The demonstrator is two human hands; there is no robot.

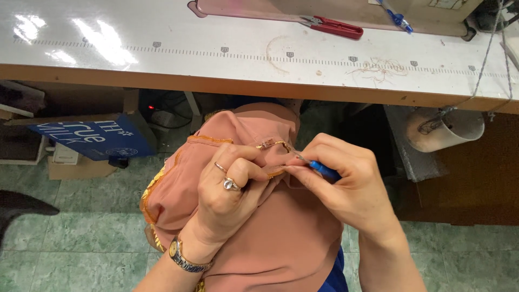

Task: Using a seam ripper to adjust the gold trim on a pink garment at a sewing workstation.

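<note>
I have the pink cloth [281,238] bunched in my lap below the table [216,65] edge, and the work is at its gold-trimmed hem [273,144], just between my 2 hands. My left hand [227,186] is clenched on a fold of the cloth, thumb and forefinger pinching the hem so the seam stands up taut. My right hand [346,184] grips a blue-handled ripper [323,170], its fine tip laid at the stitches right beside my left fingertips. To do this well, I judge the cloth should be kept tight over my left finger, so the tip slides under thread only, not weave. I would take 1 stitch at a time, lift gently, and steer the point away from my left thumb, which sits very close. The trim looks frayable, so short, shallow strokes seem safest. Red snips [332,26] lie on the table, well apart, with loose thread scraps [378,70] nearby.
</note>
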